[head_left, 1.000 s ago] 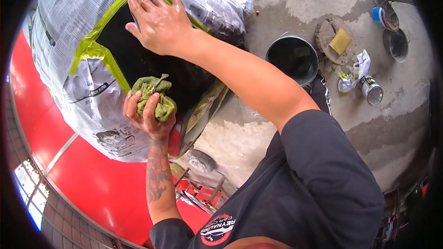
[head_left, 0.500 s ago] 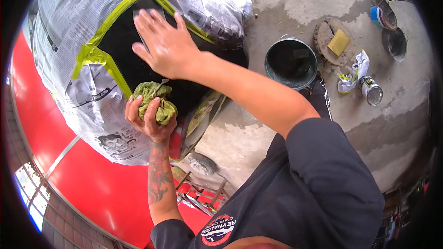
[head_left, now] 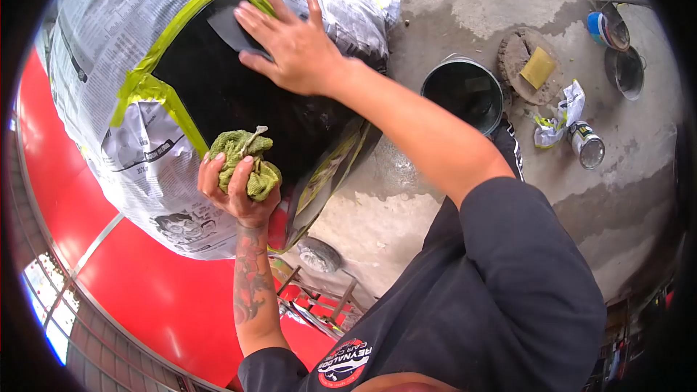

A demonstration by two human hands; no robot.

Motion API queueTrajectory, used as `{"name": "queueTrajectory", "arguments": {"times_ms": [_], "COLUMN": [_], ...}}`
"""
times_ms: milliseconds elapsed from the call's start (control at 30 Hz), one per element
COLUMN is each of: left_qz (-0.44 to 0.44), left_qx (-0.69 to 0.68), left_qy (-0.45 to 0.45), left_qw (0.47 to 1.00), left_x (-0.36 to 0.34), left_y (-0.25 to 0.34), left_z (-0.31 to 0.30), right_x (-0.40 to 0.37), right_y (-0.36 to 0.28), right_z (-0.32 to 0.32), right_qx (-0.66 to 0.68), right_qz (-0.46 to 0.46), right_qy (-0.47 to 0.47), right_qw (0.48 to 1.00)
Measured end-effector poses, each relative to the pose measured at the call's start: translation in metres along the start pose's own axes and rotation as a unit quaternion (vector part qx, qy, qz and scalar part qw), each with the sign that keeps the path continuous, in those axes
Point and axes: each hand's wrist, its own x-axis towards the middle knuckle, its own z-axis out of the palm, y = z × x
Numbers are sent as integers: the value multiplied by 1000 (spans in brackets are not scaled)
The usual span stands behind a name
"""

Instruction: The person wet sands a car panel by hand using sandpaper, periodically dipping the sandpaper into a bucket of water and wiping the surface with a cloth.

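Note:
Bunched in my left hand (head_left: 238, 187) is a wet-looking green cloth (head_left: 243, 160), held over the lower edge of a black panel (head_left: 207, 83). My right hand (head_left: 294, 47) lies flat with fingers spread over a dark grey sheet that looks like sandpaper (head_left: 229, 31), pressing it to the panel's upper part. Part of the sheet is hidden under the palm and fingers. Yellow-green masking tape (head_left: 168, 33) borders the panel, and newspaper (head_left: 116, 25) covers the surface around it.
To the right, a dark bucket (head_left: 462, 94) stands on the wet concrete floor. Beyond it a yellow block (head_left: 537, 67) rests on a round stump (head_left: 512, 54). Cans, including a toppled one (head_left: 587, 144), and crumpled paper (head_left: 571, 105) lie nearby. Red bodywork (head_left: 138, 276) shows below the newspaper.
My right hand has slid right and slightly up across the panel with the grey sheet, more of which now shows. My left hand still grips the cloth in nearly the same spot.

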Motion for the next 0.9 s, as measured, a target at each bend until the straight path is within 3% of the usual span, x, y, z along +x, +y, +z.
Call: {"name": "queueTrajectory", "arguments": {"times_ms": [67,267,433,567,733,900], "left_qz": [-5,0,-9,-7,-10,-10], "left_qx": [-2,-1,-6,3,1,-4], "left_qy": [-2,-3,-1,-4,-4,-7], "left_qw": [1000,1000,1000,1000,1000,1000], "left_x": [-1,1,3,1,2,2], "left_y": [2,2,5,4,5,5], "left_z": [-2,-2,-2,-2,-1,-1], "right_x": [19,-20,30,-15,26,-34], "right_y": [10,18,33,29,36,29], "right_z": [6,-1,25,3,23,-7], "right_qx": [-31,12,10,76,45,52], "right_qz": [-20,-38,-46,-32,-62,-38], "right_qy": [1,-52,-16,-66,7,-77], "right_qw": [999,998,999,994,997,995]}}
